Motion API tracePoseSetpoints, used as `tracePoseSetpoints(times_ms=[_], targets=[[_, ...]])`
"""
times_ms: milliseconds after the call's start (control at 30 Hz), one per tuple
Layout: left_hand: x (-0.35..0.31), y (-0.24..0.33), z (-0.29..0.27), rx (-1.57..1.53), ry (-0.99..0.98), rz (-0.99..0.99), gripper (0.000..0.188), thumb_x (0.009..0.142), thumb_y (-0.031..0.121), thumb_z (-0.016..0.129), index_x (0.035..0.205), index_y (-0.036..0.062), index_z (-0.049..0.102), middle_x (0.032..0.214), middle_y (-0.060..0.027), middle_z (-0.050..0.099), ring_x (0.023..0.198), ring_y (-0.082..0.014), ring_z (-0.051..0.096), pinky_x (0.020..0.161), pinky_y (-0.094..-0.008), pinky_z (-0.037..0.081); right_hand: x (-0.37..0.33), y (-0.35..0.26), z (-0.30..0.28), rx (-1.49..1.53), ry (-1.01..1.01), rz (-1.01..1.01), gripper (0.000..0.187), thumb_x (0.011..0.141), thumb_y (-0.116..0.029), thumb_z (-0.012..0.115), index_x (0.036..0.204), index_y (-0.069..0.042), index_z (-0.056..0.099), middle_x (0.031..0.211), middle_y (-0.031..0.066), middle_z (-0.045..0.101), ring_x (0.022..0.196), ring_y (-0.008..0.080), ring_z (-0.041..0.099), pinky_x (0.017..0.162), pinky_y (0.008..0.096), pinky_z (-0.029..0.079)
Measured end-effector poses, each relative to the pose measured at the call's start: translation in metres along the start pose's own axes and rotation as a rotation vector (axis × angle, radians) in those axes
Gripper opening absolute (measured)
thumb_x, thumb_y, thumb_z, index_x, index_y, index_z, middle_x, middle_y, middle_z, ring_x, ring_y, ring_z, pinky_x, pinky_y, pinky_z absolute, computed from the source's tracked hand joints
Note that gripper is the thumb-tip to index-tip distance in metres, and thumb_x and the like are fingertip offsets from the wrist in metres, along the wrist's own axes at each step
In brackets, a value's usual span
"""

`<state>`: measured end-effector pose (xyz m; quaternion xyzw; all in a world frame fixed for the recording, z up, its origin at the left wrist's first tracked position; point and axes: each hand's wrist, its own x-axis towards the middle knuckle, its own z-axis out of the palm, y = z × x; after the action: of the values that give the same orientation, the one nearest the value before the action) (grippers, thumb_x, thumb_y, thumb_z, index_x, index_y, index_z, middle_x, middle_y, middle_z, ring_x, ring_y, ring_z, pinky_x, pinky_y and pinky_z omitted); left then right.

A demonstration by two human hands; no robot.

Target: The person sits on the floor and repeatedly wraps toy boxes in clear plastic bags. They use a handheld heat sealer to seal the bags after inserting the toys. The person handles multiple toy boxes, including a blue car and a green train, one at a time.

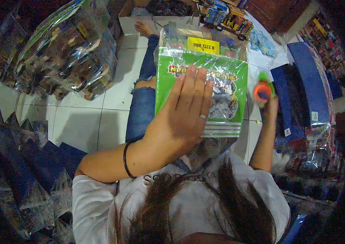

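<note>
My left hand (186, 107) lies flat, fingers stretched out, on a green printed package (227, 110) in clear plastic wrap. The package rests over my lap, with a yellow plate (203, 45) showing through the plastic at its far end. Off to the right, my right hand (271, 106) is closed round what looks like an orange-and-green tape dispenser (260, 90). Motion blurs the dispenser, and part of this hand is hidden behind it. It is held apart from the package, above the tiled floor.
Large plastic-wrapped bundles (75, 53) stand at the far left. Dark blue pointed pieces (54, 158) crowd the near left. Long blue boxes (308, 87) lie on the right. A colourful toy truck (227, 18) and an open carton (127, 25) are at the far side.
</note>
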<state>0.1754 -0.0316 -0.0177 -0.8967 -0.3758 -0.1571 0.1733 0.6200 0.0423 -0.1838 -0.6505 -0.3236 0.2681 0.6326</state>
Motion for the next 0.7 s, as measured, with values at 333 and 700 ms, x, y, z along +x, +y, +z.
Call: tracePoseSetpoints(times_ms=[333,700], targets=[[-0.005,0.003,0.015,0.030,0.099,-0.016,0.059,0.083,0.029,0.051,0.129,-0.0087,0.047,0.131,-0.0264,0.050,0.124,-0.0381,0.046,0.108,-0.0460,0.033,-0.178,-0.313,0.219,-0.772,-1.177,-1.618,0.058,0.075,-0.014,0.061,0.130,0.000,0.048,0.128,0.0164,0.054,0.116,0.0272,0.055,0.097,0.0374,0.044],[-0.012,-0.005,0.017,-0.066,0.175,0.013,0.051,0.084,0.022,0.045,0.124,-0.0086,0.051,0.123,-0.0259,0.055,0.118,-0.0378,0.051,0.108,-0.0458,0.034,-0.191,-0.343,0.192,-1.180,-1.229,-1.729,0.054,0.071,-0.019,0.061,0.124,-0.007,0.059,0.122,0.0195,0.057,0.108,0.0327,0.058,0.092,0.0405,0.046]])
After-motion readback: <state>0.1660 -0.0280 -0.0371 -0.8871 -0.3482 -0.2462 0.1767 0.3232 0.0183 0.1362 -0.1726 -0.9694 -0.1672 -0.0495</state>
